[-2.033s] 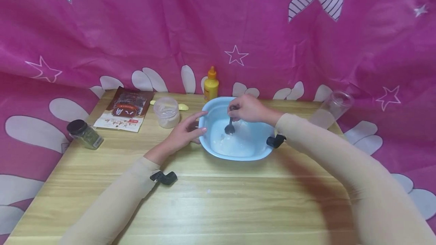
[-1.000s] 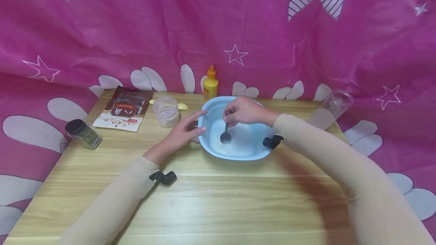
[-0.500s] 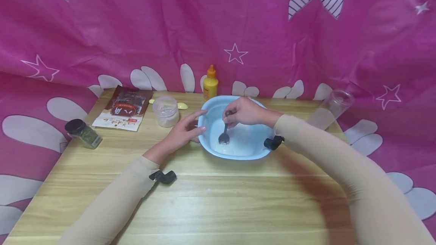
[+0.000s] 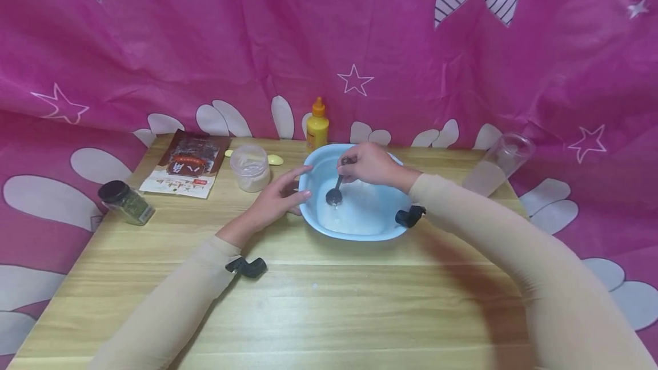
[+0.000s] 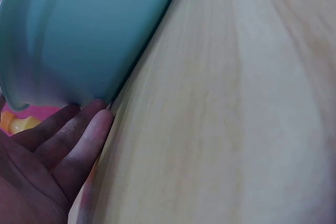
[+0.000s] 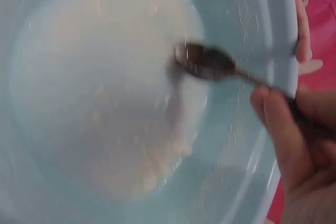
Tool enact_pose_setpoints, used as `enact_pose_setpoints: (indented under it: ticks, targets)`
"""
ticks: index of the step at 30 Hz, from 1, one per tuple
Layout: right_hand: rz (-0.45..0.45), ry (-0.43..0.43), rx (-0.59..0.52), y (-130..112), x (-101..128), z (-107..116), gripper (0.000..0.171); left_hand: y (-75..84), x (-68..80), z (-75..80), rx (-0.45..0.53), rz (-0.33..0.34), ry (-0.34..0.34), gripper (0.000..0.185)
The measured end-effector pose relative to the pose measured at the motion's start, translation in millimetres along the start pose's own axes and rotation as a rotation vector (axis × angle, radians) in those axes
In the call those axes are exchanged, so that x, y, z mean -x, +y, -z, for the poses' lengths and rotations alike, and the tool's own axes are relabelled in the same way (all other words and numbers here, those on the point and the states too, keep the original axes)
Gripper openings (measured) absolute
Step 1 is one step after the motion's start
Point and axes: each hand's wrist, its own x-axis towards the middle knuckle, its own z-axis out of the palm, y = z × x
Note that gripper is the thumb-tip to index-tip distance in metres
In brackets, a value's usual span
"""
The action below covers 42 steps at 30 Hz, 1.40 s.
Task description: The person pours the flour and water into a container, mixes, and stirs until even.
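Note:
A light blue plastic basin (image 4: pixel 354 237) stands on the wooden table, with cloudy whitish liquid (image 6: pixel 100 87) and small pale bits in its bottom. My right hand (image 4: pixel 372 163) pinches the handle of a dark metal spoon (image 4: pixel 334 196) over the basin. In the right wrist view the spoon's bowl is blurred, close over the liquid. My left hand (image 4: pixel 275 196) rests against the basin's left side, fingers spread; thumb and index fingertips are right at the rim. The left wrist view shows the other fingers (image 5: pixel 84 140) touching the outer wall low down, near the tabletop.
Behind the basin stands a yellow squeeze bottle (image 4: pixel 317 127). To the left are a clear tub of white powder (image 4: pixel 250 170), a yellow spoon (image 4: pixel 275 160), a brown-and-white packet (image 4: pixel 187 164) and a black-lidded jar (image 4: pixel 127 203). A clear tumbler (image 4: pixel 498 164) is at the right.
The spoon has moved leftward and nearer me in the basin, then slightly back up and away in the last half second. My left hand has stayed at the basin's side.

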Motion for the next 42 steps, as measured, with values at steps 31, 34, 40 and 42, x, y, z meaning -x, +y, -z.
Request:
enact_pose_setpoints:
  ticks: [31,34,40,42]
  targets:
    - [0.136,0.000,0.254,-5.3,2.3,2.1,0.017,-0.7,1.3,0.2,0.020,-0.014,-0.008,0.066]
    - [0.177,-0.005,0.250,-4.8,2.1,2.6,0.017,-0.8,1.7,0.0,0.037,-0.016,-0.004,0.066]
    - [0.276,-0.004,0.418,-1.1,-0.5,5.4,0.020,-1.4,1.5,0.1,0.038,-0.014,-0.008,0.066]
    - [0.297,-0.015,0.481,-0.1,0.2,8.9,0.020,-0.8,1.0,-0.2,0.043,-0.011,-0.007,0.066]
